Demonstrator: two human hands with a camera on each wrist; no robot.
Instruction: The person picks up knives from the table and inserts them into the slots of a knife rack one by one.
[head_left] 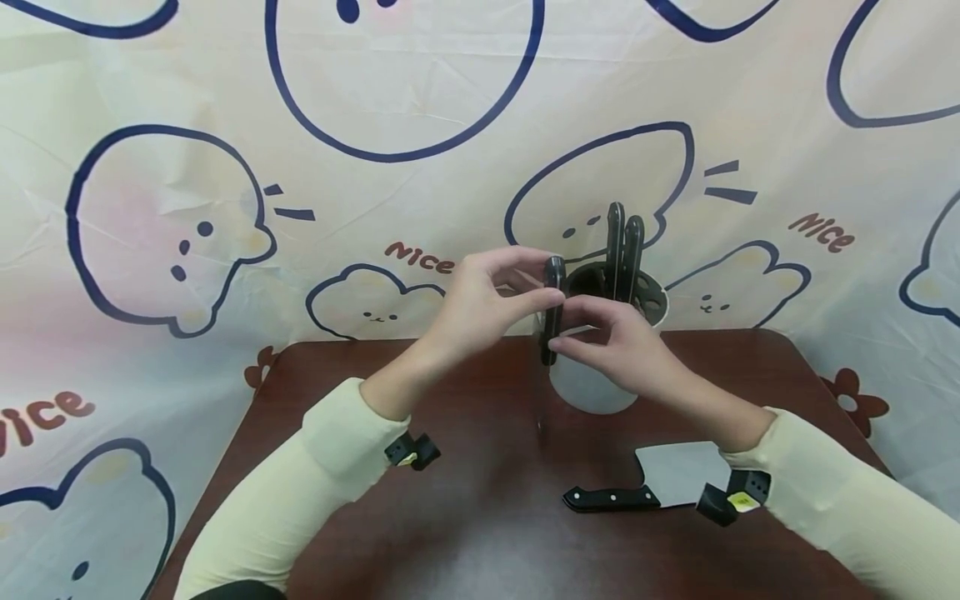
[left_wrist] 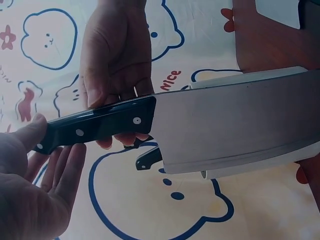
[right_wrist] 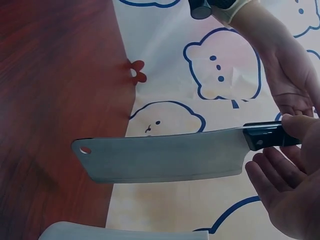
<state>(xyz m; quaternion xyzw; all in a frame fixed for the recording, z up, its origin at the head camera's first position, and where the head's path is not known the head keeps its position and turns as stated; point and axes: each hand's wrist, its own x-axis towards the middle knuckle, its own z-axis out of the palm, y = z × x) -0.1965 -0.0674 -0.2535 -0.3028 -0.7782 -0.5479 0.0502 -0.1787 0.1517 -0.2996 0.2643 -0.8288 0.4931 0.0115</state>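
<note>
Both hands hold a cleaver-shaped kitchen knife (left_wrist: pixel 235 125) upright, its riveted black handle on top and its broad blade pointing down. My left hand (head_left: pixel 487 296) pinches the butt end of the handle between thumb and fingers. Lower on that handle, nearer the blade, my right hand (head_left: pixel 615 337) pinches it. From the head the blade is seen nearly edge-on; the right wrist view shows its flat side with a hole at one corner. Just behind the hands stands a white round knife holder (head_left: pixel 596 392), with black-handled knives (head_left: pixel 615 250) upright in its dark top.
Another cleaver (head_left: pixel 678 475) lies flat on the brown table (head_left: pixel 480 533), black handle to the left, its blade tip partly hidden by the right wrist's camera. A cartoon-printed cloth (head_left: pixel 405 200) hangs behind and beside the table.
</note>
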